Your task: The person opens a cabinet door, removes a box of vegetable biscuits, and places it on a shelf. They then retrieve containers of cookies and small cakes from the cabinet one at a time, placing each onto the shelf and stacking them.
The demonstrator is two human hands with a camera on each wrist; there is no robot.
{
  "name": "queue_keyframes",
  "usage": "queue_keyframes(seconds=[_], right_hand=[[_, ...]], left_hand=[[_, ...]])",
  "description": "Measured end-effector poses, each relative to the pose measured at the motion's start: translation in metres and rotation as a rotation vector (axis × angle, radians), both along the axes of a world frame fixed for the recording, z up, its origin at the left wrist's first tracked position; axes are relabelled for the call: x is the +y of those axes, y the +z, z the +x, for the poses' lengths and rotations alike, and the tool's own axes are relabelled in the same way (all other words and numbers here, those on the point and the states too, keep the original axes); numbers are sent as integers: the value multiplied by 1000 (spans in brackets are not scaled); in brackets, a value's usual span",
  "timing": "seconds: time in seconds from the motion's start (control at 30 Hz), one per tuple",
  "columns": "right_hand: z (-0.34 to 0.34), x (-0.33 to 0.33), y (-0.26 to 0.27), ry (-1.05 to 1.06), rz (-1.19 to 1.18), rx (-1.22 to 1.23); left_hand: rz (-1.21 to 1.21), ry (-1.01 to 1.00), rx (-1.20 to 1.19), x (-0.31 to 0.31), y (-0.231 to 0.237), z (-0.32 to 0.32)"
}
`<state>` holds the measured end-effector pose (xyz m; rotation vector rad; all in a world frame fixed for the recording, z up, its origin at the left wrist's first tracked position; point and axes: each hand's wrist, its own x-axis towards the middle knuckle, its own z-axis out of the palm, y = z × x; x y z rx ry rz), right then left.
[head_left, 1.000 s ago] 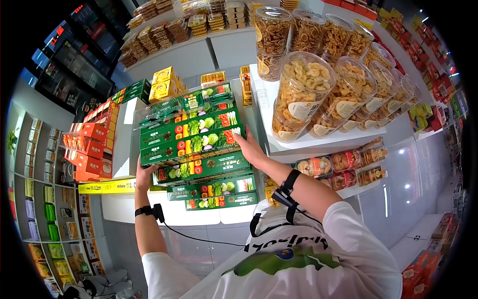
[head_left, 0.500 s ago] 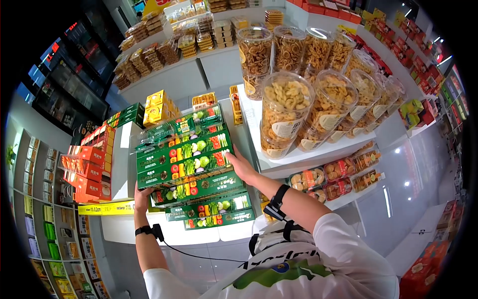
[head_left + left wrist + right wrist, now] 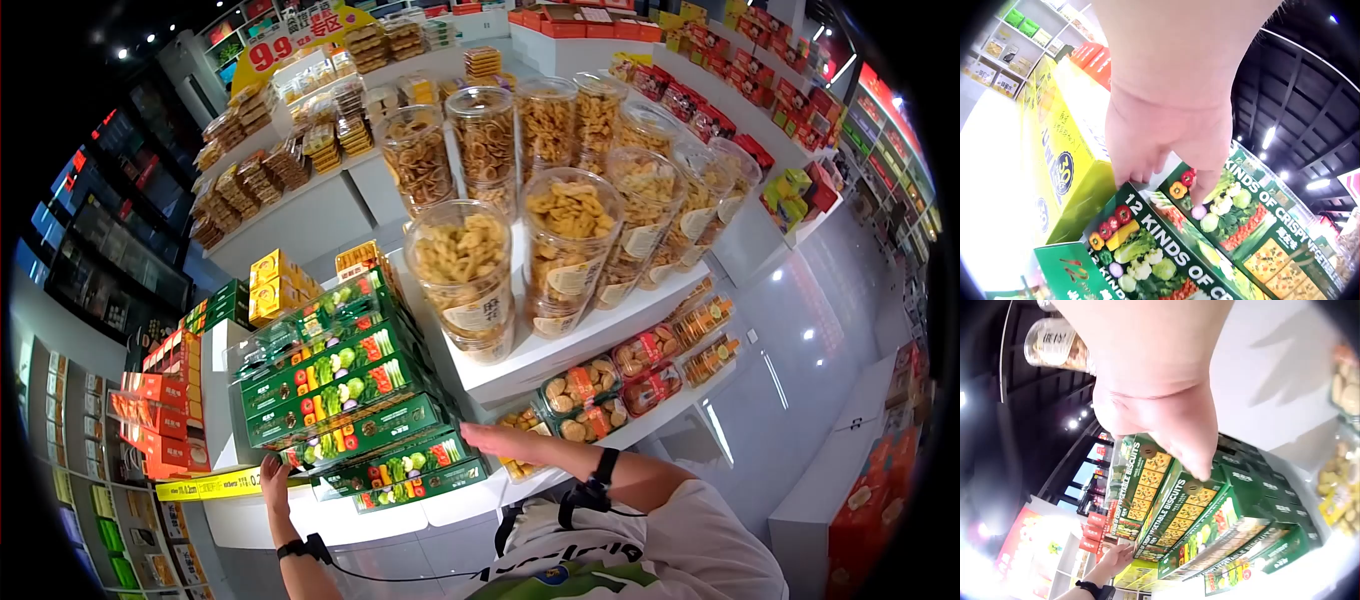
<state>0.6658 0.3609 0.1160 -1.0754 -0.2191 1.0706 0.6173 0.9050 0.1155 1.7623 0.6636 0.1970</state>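
Green boxes of vegetable biscuits [image 3: 330, 385] are stacked in stepped rows, with clear plastic packaging [image 3: 270, 345] on top at the back. My left hand [image 3: 273, 483] is at the stack's front left corner. In the left wrist view, its thumb [image 3: 1204, 187] rests against the front face of one box [image 3: 1254, 219], and its other fingers reach by the box end. My right hand [image 3: 490, 438] is beside the right end of the stack, fingers extended. From the right wrist view, its fingertips [image 3: 1200, 469] lie right at a biscuit box's end [image 3: 1179, 512].
Tall clear tubs of fried snacks [image 3: 465, 270] stand on a white raised display to the right. Trays of round biscuits [image 3: 580, 390] lie below it. Orange-red boxes [image 3: 165, 400] and a yellow strip [image 3: 215, 487] are at the left, yellow boxes [image 3: 275, 285] behind.
The head view has tilted up and shifted. My right hand has moved from the upper boxes' right end to lower and nearer the front. My left hand stays at the left end.
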Motion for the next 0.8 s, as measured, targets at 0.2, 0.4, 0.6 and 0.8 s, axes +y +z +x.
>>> queue_keyframes(seconds=[0.2,0.4,0.6,0.8], right_hand=[[-116,-167,-22,-62,-125,470],[-239,-279,-54,-485,140,642],[-354,-352,-50,-631,208,522],[-474,-433,-45,-825,39,430]], left_hand=[[257,155,28,-2,-22,-59],[101,152,127,-67,-2,-82],[169,-106,186,-214,18,-90],[76,-650,519,-396,23,-121]])
